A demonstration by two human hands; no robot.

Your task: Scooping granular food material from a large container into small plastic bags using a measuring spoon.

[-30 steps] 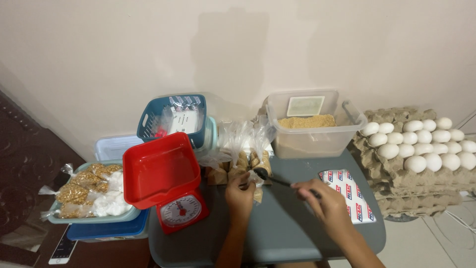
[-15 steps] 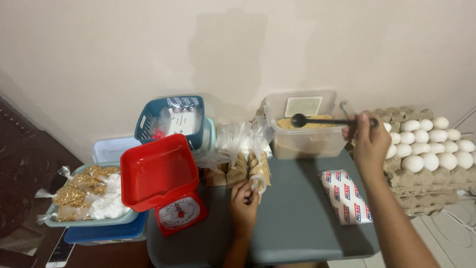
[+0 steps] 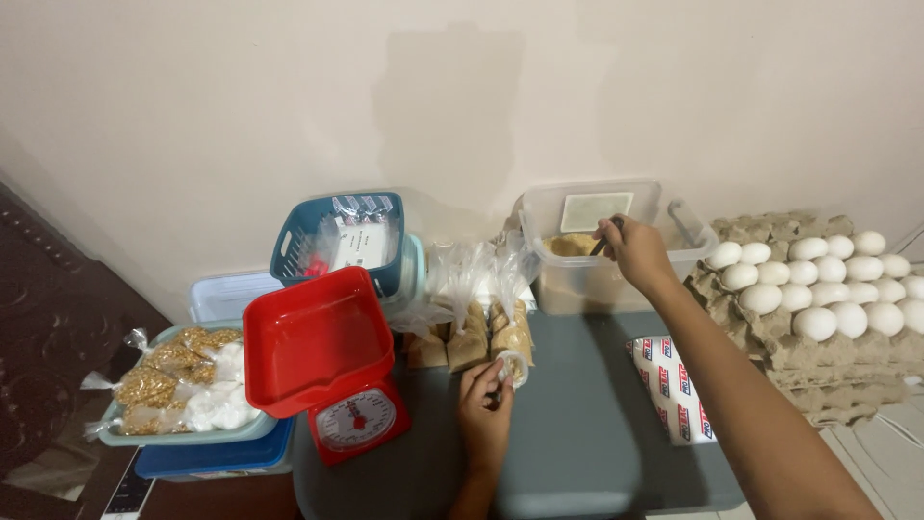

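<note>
My left hand (image 3: 484, 418) rests on the grey table (image 3: 587, 453) and pinches the open mouth of a small clear plastic bag (image 3: 513, 366) partly filled with brown powder. Behind it stand several filled clear bags (image 3: 474, 332) of the same brown powder. My right hand (image 3: 635, 252) reaches into a clear plastic tub (image 3: 577, 279) holding brown powder and grips a dark-handled spoon (image 3: 603, 241) whose bowl is down in the powder.
A red kitchen scale (image 3: 332, 371) with a red tray stands left of my left hand. A blue basket (image 3: 318, 236) sits behind it. A pale tray of packed bags (image 3: 178, 385) is at far left. Stacked egg cartons with white eggs (image 3: 818, 289) fill the right. A printed packet (image 3: 674, 380) lies on the table.
My right hand has carried the spoon from the small bag up and over to the tub, and now dips it into the powder. My left hand stays at the bag.
</note>
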